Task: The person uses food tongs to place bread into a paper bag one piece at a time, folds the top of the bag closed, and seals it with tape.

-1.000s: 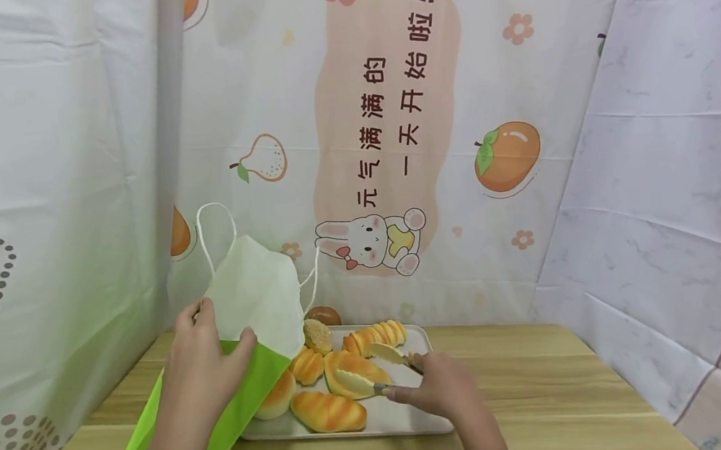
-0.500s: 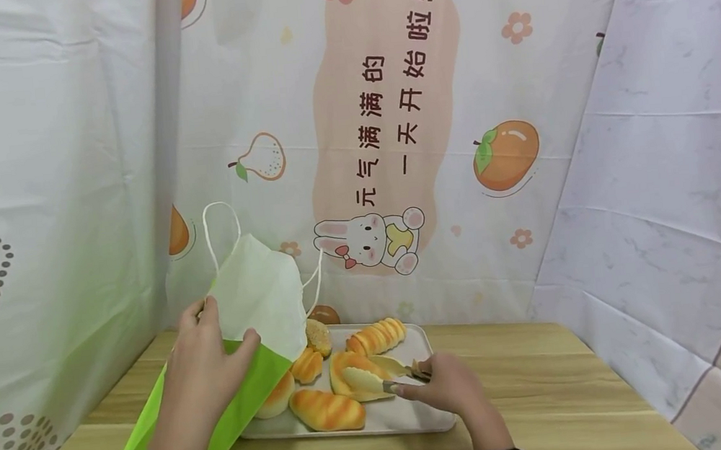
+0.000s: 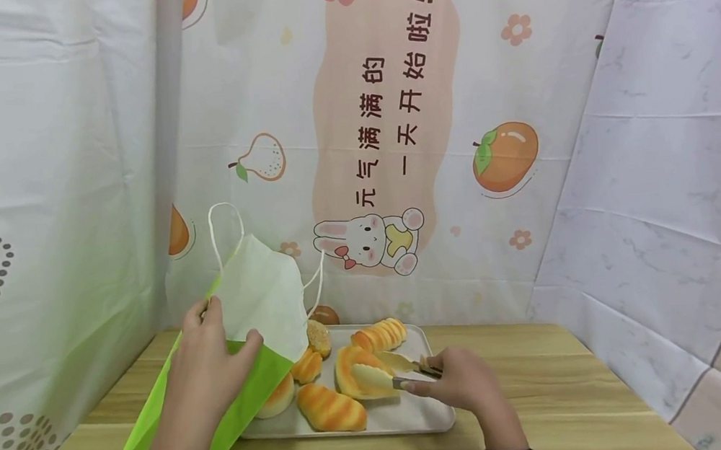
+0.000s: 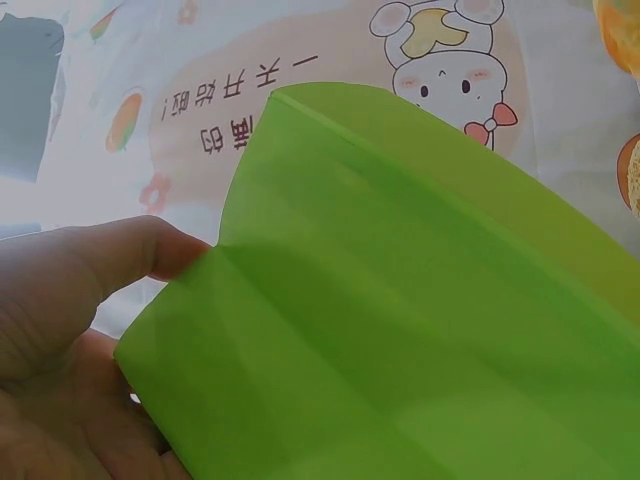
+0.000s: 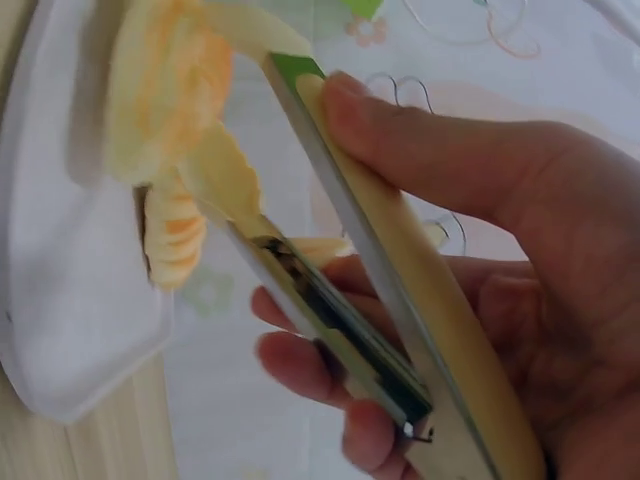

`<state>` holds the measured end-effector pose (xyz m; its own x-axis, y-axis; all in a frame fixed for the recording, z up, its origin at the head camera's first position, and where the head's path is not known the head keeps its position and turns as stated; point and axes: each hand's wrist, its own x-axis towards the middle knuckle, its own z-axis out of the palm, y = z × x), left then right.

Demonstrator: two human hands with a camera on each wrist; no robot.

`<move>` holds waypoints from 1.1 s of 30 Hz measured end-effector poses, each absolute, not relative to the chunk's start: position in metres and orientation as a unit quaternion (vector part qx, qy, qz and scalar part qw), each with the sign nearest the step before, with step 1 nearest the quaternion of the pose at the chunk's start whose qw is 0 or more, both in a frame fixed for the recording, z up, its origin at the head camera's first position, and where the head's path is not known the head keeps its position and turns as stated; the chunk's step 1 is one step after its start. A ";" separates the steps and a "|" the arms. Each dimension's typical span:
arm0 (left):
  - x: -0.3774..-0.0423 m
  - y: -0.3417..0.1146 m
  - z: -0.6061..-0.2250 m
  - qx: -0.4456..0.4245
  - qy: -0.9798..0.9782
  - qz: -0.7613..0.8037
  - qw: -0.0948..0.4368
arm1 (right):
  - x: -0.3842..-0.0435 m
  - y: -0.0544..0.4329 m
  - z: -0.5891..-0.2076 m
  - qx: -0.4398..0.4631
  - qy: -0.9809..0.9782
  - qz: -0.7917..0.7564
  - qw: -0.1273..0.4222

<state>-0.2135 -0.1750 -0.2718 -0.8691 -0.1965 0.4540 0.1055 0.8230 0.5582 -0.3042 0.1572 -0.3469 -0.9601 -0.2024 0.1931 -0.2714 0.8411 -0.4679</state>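
Note:
My left hand (image 3: 201, 371) holds a green paper bag (image 3: 153, 437) by its edge; the bag leans to the right and its mouth shows a white inside. In the left wrist view, thumb and fingers lie on both sides of the green bag (image 4: 400, 300). My right hand (image 3: 470, 381) grips tongs (image 3: 375, 378) with cream-coloured tips. Between those tips is a golden bread bun (image 3: 351, 367), tilted up and low over the tray (image 3: 412, 423). The right wrist view has the tips against the bun (image 5: 165, 90), the thumb along one arm of the tongs (image 5: 400, 270).
Also on the tray are a striped oval loaf (image 3: 331, 409), a ridged roll (image 3: 380, 335), a small ridged bun (image 3: 307, 366), a seeded bun (image 3: 319, 337) and a round bun (image 3: 278, 398) partly behind the bag. A printed curtain (image 3: 455, 259) hangs behind the wooden table (image 3: 545, 381).
My right hand and the tongs have shifted right, and the bun has moved right and tipped up between the tips. The oval loaf has turned slightly. The left hand and bag have barely moved.

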 end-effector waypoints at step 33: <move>-0.212 -0.173 -0.271 0.022 -0.923 -0.300 0.240 | -0.300 0.211 -0.343 0.111 -0.964 0.243 0.005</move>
<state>-0.2123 -0.1733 -0.2708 -0.8839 -0.1845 0.4297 0.1033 0.8191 0.5643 -0.3004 0.2108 -0.3427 -0.9753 -0.2113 0.0638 -0.2163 0.8569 -0.4680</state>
